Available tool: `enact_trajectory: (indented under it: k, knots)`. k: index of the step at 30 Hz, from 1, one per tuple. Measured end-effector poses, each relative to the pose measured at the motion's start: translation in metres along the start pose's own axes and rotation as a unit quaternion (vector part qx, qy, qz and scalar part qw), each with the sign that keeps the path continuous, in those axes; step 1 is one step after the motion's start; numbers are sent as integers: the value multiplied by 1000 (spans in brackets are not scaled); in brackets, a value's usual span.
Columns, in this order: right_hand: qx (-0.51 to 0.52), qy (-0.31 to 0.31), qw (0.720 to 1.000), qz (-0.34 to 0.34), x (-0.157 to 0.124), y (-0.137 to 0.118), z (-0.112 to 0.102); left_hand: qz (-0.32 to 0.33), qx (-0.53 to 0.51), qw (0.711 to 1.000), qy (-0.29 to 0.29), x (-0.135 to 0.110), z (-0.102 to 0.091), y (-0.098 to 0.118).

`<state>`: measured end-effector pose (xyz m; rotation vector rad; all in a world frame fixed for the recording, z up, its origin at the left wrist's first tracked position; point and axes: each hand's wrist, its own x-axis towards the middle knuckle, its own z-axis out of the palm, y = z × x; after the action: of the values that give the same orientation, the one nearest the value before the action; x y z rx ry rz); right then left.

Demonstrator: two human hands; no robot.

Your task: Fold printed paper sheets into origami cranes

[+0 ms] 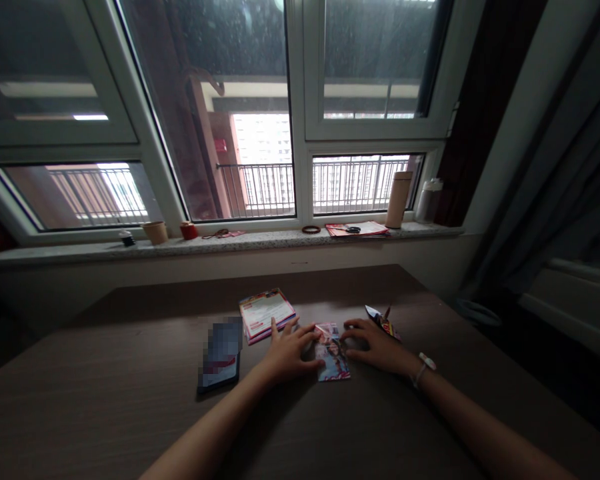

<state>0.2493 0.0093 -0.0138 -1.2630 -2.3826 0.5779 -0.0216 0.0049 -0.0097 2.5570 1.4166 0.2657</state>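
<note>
A small colourful printed card (333,361) lies flat on the dark wooden table (130,400) between my hands. My left hand (287,351) rests on the table at the card's left edge, fingers spread, thumb touching the card. My right hand (375,345) lies at the card's right edge, fingers stretched toward its top corner; a white band sits on that wrist. Neither hand grips anything. A folded colourful paper piece (381,320) lies just behind my right hand.
A stack of printed paper sheets (267,313) lies left of my left hand, and a dark phone (221,357) lies further left. On the windowsill (260,243) stand a paper cup (155,232), a red pot (189,231), red papers with scissors (356,229), a tall tumbler (398,191) and a bottle (429,199).
</note>
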Motion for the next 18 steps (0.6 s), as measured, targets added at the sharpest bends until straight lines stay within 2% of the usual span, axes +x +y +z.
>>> enact_trajectory:
  k: [10,18]
  knots:
    - [44,-26,999,-6,1,13,0,-1,3,1000,1,0,0,1]
    - [-4,14,1000,5,5,5,4,2,-4,1000,2,1,2,-1]
